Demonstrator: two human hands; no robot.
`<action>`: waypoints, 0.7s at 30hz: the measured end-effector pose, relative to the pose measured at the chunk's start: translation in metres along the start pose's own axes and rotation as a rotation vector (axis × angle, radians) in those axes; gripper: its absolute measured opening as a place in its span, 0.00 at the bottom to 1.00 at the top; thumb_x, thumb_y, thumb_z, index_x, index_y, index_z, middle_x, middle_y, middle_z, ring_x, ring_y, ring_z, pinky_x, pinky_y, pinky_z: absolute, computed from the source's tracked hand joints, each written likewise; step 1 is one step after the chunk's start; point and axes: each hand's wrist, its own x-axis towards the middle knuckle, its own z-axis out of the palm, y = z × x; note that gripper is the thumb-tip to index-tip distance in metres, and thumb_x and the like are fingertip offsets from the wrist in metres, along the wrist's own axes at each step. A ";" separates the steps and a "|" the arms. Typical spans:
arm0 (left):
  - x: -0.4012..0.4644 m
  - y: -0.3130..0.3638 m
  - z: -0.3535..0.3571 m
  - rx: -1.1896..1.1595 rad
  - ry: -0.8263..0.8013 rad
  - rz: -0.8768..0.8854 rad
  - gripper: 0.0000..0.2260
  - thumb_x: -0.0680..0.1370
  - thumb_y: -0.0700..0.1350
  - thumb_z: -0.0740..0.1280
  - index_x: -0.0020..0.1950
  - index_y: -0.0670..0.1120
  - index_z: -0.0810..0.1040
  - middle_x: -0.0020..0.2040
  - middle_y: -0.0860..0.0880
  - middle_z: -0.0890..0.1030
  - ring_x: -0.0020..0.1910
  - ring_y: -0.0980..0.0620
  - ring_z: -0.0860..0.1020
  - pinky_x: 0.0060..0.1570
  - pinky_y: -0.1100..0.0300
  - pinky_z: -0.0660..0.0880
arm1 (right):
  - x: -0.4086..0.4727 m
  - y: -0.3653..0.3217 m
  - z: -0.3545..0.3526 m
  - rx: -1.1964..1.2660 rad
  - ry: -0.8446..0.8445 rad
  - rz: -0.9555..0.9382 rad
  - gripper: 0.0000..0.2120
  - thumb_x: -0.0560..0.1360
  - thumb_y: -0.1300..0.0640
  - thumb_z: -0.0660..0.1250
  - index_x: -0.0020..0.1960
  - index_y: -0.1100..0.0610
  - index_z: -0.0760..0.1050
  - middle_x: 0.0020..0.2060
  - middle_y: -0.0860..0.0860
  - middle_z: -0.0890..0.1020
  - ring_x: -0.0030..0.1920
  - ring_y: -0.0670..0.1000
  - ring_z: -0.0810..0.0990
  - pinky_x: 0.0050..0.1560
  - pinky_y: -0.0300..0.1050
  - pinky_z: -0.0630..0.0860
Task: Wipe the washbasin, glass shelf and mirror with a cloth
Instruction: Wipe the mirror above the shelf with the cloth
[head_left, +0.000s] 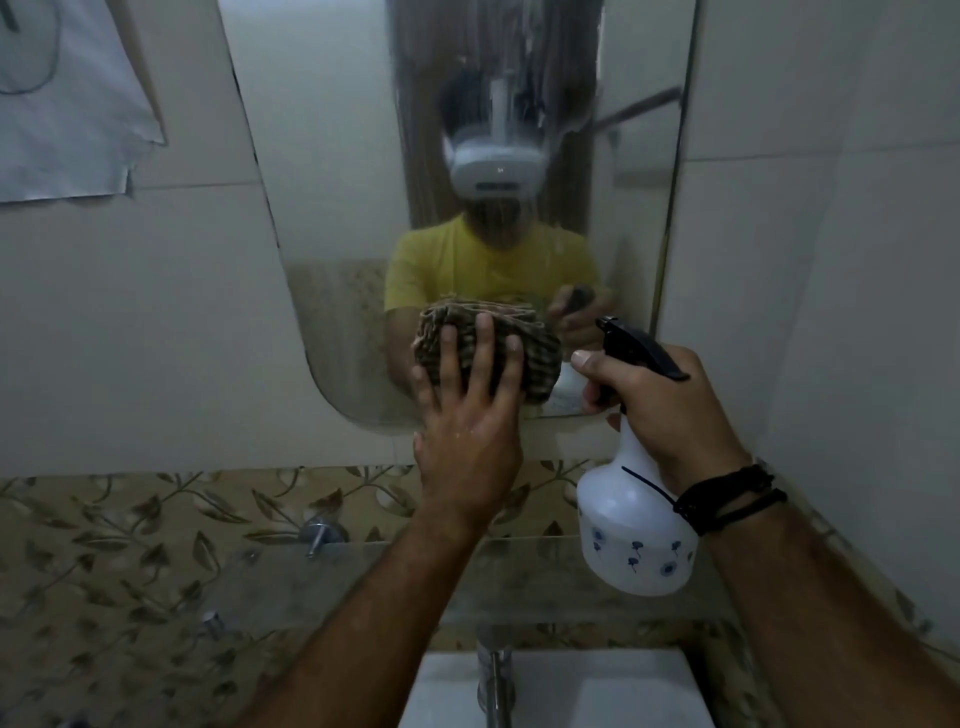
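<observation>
A wall mirror with streaky wet glass fills the upper middle. My left hand presses a bunched brown striped cloth flat against the mirror's lower edge, fingers spread over it. My right hand grips the neck of a white spray bottle with a black trigger head, held upright just right of the cloth. Below, a glass shelf juts from the wall. Under it the white washbasin shows at the bottom, with a chrome tap at its back.
A patterned leaf tile band runs behind the shelf. Chrome shelf brackets stick out on the left. A white sheet hangs on the wall at upper left. A side wall stands close on the right.
</observation>
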 end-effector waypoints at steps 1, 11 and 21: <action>0.000 0.001 0.001 -0.001 -0.011 0.003 0.34 0.80 0.42 0.66 0.83 0.48 0.55 0.84 0.42 0.46 0.82 0.36 0.41 0.72 0.24 0.54 | -0.001 0.000 -0.001 0.000 0.002 0.005 0.08 0.76 0.53 0.75 0.43 0.57 0.84 0.34 0.55 0.84 0.37 0.53 0.82 0.44 0.48 0.74; 0.125 -0.002 -0.051 0.009 0.169 -0.012 0.25 0.86 0.50 0.56 0.83 0.49 0.56 0.84 0.42 0.52 0.82 0.34 0.47 0.74 0.26 0.50 | -0.002 0.001 -0.005 0.008 0.006 0.033 0.07 0.76 0.54 0.75 0.45 0.58 0.85 0.35 0.55 0.84 0.38 0.53 0.82 0.44 0.47 0.74; -0.016 0.005 0.012 0.009 -0.032 0.020 0.38 0.75 0.40 0.66 0.83 0.47 0.55 0.84 0.41 0.48 0.81 0.34 0.43 0.72 0.25 0.53 | -0.007 0.011 -0.011 -0.012 0.008 0.012 0.14 0.76 0.53 0.75 0.43 0.65 0.82 0.33 0.55 0.83 0.37 0.54 0.82 0.46 0.49 0.74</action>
